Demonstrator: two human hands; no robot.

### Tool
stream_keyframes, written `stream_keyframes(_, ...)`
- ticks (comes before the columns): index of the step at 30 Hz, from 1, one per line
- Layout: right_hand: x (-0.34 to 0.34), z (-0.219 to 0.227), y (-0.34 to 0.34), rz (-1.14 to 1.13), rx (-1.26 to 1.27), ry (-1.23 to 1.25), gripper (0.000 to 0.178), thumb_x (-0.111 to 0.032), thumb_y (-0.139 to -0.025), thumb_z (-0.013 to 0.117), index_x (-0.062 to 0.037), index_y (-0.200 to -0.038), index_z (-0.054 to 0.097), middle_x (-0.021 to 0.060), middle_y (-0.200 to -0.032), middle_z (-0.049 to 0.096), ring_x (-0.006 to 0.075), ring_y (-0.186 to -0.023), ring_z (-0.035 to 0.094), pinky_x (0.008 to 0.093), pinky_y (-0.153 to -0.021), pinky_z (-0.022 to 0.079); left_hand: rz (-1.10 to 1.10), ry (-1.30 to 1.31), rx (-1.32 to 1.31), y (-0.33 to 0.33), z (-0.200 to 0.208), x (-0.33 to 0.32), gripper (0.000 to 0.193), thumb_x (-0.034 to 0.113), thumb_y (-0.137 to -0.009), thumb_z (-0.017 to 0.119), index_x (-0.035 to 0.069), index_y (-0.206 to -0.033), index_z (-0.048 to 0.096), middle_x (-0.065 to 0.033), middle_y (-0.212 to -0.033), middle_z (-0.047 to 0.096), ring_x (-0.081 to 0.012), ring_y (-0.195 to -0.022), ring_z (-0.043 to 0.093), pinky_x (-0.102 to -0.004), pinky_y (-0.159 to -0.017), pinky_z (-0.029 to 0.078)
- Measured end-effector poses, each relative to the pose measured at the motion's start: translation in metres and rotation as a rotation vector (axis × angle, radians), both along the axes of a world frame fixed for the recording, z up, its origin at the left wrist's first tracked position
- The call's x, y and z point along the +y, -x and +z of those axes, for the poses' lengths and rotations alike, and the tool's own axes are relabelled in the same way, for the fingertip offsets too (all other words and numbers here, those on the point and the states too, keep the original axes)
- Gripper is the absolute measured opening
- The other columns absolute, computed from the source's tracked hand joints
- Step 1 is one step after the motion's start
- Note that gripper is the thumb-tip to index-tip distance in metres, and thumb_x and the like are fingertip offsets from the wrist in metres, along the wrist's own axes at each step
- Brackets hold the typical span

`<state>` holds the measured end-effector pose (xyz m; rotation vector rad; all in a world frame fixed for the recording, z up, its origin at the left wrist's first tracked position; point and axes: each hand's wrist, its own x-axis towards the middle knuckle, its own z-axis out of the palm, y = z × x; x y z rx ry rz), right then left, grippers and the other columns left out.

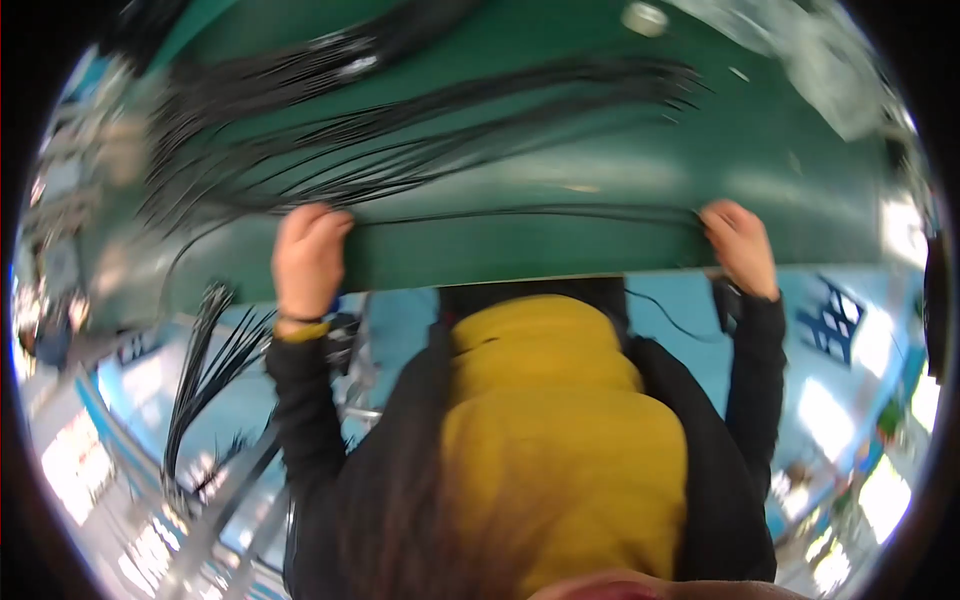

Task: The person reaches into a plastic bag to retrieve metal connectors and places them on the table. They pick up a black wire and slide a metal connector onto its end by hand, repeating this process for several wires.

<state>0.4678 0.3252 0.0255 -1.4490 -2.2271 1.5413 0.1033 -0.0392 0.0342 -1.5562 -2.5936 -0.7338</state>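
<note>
A few thin black cables (540, 210) stretch from side to side just above the near edge of the green tabletop (600, 245). My left hand (311, 250) is closed around them at the left, and a loose length curves from it down past the table edge. At their right end, my right hand (738, 240) pinches the cables between curled fingers. Beyond my hands lies a spread bundle of black cables (440, 120), its left part reaching close to my left hand. Motion blurs the picture somewhat.
Another thick bundle of black cables (280, 75) lies at the far left. A white roll (645, 18) and clear plastic film (830, 70) are at the far right. Below the table edge on the left, more black cables (195, 370) hang near a metal frame.
</note>
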Motion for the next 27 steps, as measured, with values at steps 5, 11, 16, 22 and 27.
stream_keyframes(5,0.006,0.013,-0.011,-0.13,-0.078,0.209,0.011,-0.016,-0.089,0.06,-0.0059,-0.083,0.06,-0.0042,-0.063,0.049,0.0026,-0.048,0.038,0.0199,-0.04,0.024,-0.032,-0.002,0.014,0.003,0.002,-0.007,0.014,0.003,-0.074,0.067,0.004,-0.087,0.064,-0.0111,-0.087,0.058,-0.0299,-0.081,0.058,-0.0367,-0.07,0.048)
stream_keyframes(11,0.009,0.018,-0.01,-0.112,-0.167,0.311,0.01,-0.015,-0.089,0.06,-0.0061,-0.083,0.059,-0.0034,-0.064,0.05,0.0024,-0.046,0.037,0.0194,-0.039,0.023,-0.043,0.012,-0.063,0.003,0.013,0.002,0.019,0.003,-0.07,0.068,0.005,-0.087,0.06,-0.0084,-0.079,0.051,-0.029,-0.077,0.055,-0.0373,-0.067,0.046)
stream_keyframes(16,0.007,0.025,-0.005,-0.104,-0.188,0.306,0.01,-0.014,-0.089,0.059,-0.0054,-0.084,0.058,-0.0026,-0.064,0.05,0.0026,-0.046,0.036,0.0195,-0.038,0.023,-0.149,0.024,-0.098,0.016,0.003,-0.008,0.018,0.004,-0.073,0.069,0.006,-0.09,0.063,-0.0077,-0.082,0.053,-0.0289,-0.075,0.056,-0.0359,-0.065,0.047)
stream_keyframes(22,0.007,0.023,-0.009,-0.097,-0.193,0.322,0.01,-0.014,-0.089,0.059,-0.005,-0.085,0.058,-0.0029,-0.066,0.049,0.0025,-0.046,0.036,0.0191,-0.038,0.023,-0.125,-0.111,-0.054,0.009,-0.002,-0.008,0.017,0.003,-0.071,0.067,0.006,-0.087,0.063,-0.0073,-0.083,0.054,-0.0263,-0.072,0.055,-0.0355,-0.063,0.046)
stream_keyframes(27,0.012,0.014,-0.016,-0.101,-0.126,0.328,0.01,-0.014,-0.09,0.058,-0.0055,-0.086,0.057,-0.0031,-0.067,0.049,0.0019,-0.047,0.035,0.0181,-0.038,0.023,-0.153,-0.144,0.159,0.006,-0.022,-0.01,0.017,0.002,-0.073,0.069,0.007,-0.089,0.065,-0.0065,-0.086,0.057,-0.0241,-0.071,0.056,-0.0335,-0.061,0.046)
